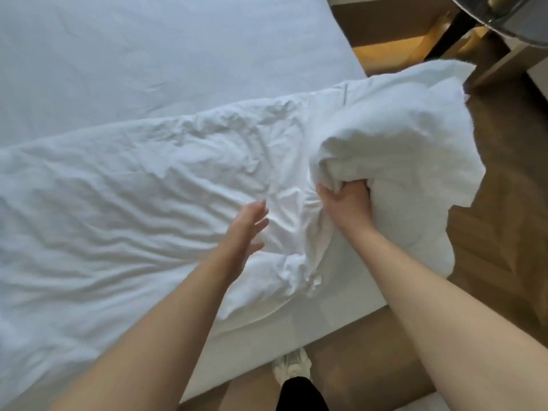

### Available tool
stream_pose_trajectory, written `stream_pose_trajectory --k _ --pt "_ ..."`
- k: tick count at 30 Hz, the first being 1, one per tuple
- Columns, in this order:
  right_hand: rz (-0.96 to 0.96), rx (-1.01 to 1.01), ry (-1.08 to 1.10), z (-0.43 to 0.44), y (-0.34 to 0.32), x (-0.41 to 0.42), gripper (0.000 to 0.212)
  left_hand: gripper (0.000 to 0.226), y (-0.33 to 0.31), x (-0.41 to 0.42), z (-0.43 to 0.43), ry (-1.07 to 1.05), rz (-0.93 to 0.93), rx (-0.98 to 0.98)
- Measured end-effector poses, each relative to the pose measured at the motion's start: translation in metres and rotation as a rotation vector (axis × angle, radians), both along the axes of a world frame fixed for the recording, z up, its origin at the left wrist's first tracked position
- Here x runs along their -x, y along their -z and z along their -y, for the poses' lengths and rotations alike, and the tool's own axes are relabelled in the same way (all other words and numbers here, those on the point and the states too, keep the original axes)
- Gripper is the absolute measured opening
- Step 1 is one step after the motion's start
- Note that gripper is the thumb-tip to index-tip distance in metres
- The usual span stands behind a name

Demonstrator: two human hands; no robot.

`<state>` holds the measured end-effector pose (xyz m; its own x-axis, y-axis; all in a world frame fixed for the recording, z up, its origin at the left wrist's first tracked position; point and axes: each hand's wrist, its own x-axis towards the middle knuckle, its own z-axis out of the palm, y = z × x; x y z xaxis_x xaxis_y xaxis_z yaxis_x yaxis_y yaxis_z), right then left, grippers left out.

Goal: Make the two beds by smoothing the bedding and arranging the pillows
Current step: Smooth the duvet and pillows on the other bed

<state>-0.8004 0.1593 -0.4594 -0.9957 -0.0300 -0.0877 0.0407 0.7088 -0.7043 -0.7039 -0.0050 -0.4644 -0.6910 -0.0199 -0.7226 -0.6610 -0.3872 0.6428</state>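
Observation:
A white crumpled duvet point(133, 185) lies across the bed, over a smooth pale fitted sheet point(148, 46). My right hand point(345, 200) grips a bunched fold of the duvet near the bed's right corner, lifting a bulky end point(400, 129) that hangs past the mattress edge over the floor. My left hand point(247, 226) hovers open, fingers straight, just above the wrinkled duvet to the left of the right hand. No pillow is clearly distinguishable.
Wooden floor point(504, 232) runs along the bed's right side and foot. A dark table leg point(447, 34) and a round grey object point(510, 13) stand at the top right. My shoe point(292, 369) stands by the mattress edge.

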Motion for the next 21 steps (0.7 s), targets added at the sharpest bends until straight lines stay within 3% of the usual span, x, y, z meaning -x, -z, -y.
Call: stream_pose_trajectory --k 4,7,9,12,14,18,21 --pt "0.014 -0.253 -0.565 0.046 -0.022 -0.027 0.044 0.074 -0.052 0.005 0.083 -0.219 -0.096 -0.067" --pt "0.067 -0.521 -1.054 0.072 -0.028 -0.048 0.047 0.075 -0.087 -0.008 0.136 -0.222 -0.195 -0.184" --pt "0.082 -0.601 -1.254 0.100 -0.033 -0.064 0.046 0.077 -0.096 -0.026 0.166 -0.232 -0.203 -0.214" --pt "-0.239 -0.650 -1.526 0.149 -0.030 -0.087 0.040 0.075 -0.091 -0.061 0.199 -0.317 -0.138 -0.115" --pt "-0.319 -0.710 -1.642 0.174 -0.018 -0.104 0.037 0.076 -0.073 -0.088 0.223 -0.340 -0.051 -0.050" --pt "-0.349 -0.646 -1.724 0.188 0.003 -0.122 0.039 0.076 -0.047 -0.124 0.258 -0.237 0.069 0.001" --pt "-0.348 -0.626 -1.707 0.181 0.012 -0.121 0.045 0.040 -0.045 -0.123 0.255 -0.039 0.038 0.073"
